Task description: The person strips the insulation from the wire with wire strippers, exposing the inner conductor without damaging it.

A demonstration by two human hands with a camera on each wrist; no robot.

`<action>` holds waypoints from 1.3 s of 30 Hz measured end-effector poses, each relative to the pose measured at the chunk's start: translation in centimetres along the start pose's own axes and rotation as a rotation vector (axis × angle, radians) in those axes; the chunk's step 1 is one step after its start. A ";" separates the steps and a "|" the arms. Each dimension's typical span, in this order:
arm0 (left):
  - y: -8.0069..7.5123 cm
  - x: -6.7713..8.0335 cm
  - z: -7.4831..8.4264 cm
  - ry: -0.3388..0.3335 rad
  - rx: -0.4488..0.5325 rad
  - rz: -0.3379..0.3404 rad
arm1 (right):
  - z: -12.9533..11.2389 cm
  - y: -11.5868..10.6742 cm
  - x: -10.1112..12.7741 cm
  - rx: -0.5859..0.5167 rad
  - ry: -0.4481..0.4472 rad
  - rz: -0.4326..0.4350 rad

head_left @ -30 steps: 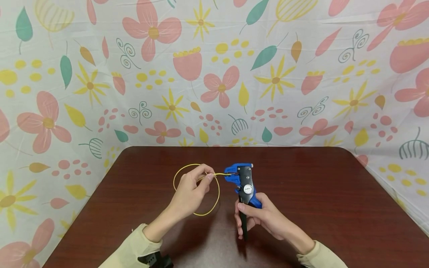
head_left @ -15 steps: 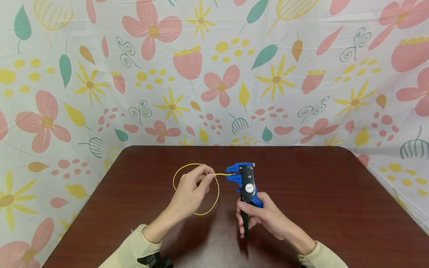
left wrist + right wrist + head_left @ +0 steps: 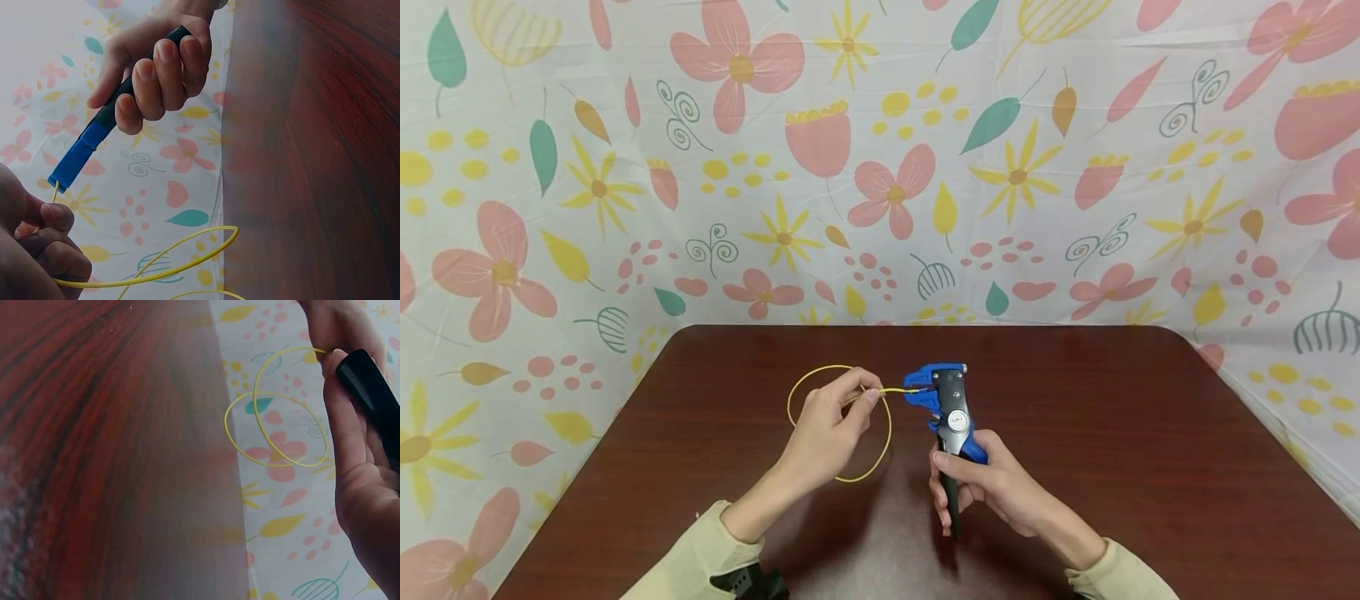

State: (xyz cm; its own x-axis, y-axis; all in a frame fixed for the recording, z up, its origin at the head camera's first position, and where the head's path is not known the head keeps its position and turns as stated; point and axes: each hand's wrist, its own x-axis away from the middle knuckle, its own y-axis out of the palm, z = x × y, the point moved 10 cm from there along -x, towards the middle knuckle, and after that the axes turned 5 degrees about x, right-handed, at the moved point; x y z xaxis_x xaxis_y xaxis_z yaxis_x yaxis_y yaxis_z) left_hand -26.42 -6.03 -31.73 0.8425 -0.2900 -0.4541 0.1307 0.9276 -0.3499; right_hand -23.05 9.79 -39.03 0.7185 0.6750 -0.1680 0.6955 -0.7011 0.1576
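Observation:
A thin yellow wire (image 3: pixel 890 429) hangs in a loop from my left hand (image 3: pixel 827 433), which pinches it between thumb and fingertips. Its short free end runs right, into the open blue jaws of a wire stripper (image 3: pixel 952 417). My right hand (image 3: pixel 992 483) grips that blue and black tool by its handles, head upward. In the left wrist view, the wire stripper (image 3: pixel 81 153) is seen edge-on, with the wire end entering its tip close to my left fingers (image 3: pixel 56 215). The right wrist view shows the looped wire (image 3: pixel 256 403) beside the tool's black handle (image 3: pixel 372 394).
Both hands are held above a dark reddish-brown wooden table (image 3: pixel 1150 433). Behind it hangs a white cloth (image 3: pixel 1045 275) printed with flowers and leaves. A black device (image 3: pixel 748 582) sits at the left sleeve cuff.
The wire stripper shifted slightly right, then a little back left, its jaws staying around the wire end. My left hand and the loop are almost unmoved.

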 end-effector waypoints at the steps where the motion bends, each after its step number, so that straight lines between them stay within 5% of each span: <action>1: 0.0 0.0 0.1 0.004 -0.005 0.001 | -0.1 0.0 0.0 0.005 -0.008 -0.002; 24: 0.1 -0.1 0.6 0.011 -0.014 -0.026 | -0.4 -0.5 -0.1 0.145 -0.016 0.096; 33: 0.2 0.0 0.5 0.000 0.000 -0.030 | -0.3 -1.3 -0.1 0.190 0.033 0.225; 39: 0.0 0.0 0.1 -0.022 0.006 -0.024 | -0.2 -1.1 -0.1 0.157 0.033 0.191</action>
State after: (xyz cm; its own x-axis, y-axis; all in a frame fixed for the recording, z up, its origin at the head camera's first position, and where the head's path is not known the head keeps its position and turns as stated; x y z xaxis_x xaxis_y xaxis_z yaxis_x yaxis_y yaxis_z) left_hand -26.36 -5.99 -31.69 0.8505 -0.3069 -0.4271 0.1543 0.9220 -0.3552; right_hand -23.85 10.51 -38.99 0.8384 0.5323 -0.1171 0.5387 -0.8420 0.0299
